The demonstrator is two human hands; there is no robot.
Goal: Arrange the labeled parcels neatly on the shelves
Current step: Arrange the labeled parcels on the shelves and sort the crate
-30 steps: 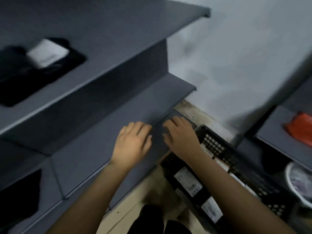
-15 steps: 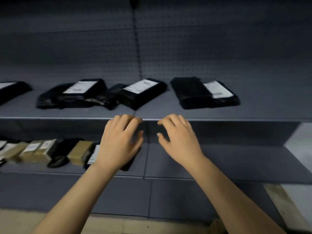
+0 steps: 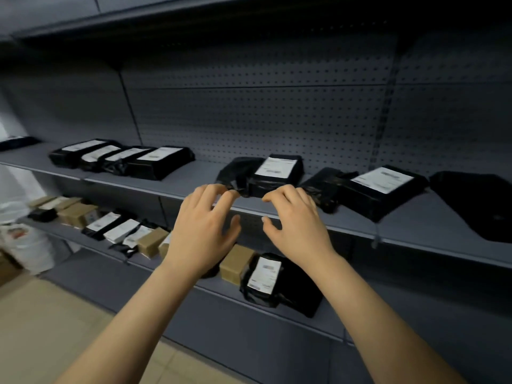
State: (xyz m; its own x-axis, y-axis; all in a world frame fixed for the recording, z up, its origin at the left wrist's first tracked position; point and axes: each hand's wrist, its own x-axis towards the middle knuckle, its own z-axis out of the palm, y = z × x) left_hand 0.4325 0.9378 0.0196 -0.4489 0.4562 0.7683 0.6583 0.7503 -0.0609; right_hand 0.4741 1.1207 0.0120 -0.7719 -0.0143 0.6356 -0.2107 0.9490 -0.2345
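Black parcels with white labels lie on a grey shelf (image 3: 194, 189). The middle parcel (image 3: 273, 173) sits at an angle with loose wrap bunched at its left. My left hand (image 3: 203, 231) and my right hand (image 3: 296, 223) hover side by side just in front of it, fingers loosely bent, fingertips at the shelf's front edge near the wrap, holding nothing. A tidy row of several parcels (image 3: 122, 159) lies to the left, another labeled parcel (image 3: 379, 187) to the right. On the lower shelf lies a black labeled parcel (image 3: 268, 278) beside a brown box (image 3: 235, 261).
A plain black bag (image 3: 476, 200) lies at the shelf's far right. The lower shelf (image 3: 91, 239) carries brown boxes and labeled parcels in a row. White sacks (image 3: 25, 245) stand on the floor at the left. A pegboard back wall (image 3: 277, 115) closes the shelf behind.
The view swung from the crate and shelf end to the shelf front and moved closer. Both hands rose from the lower shelf level to the middle parcel's front edge.
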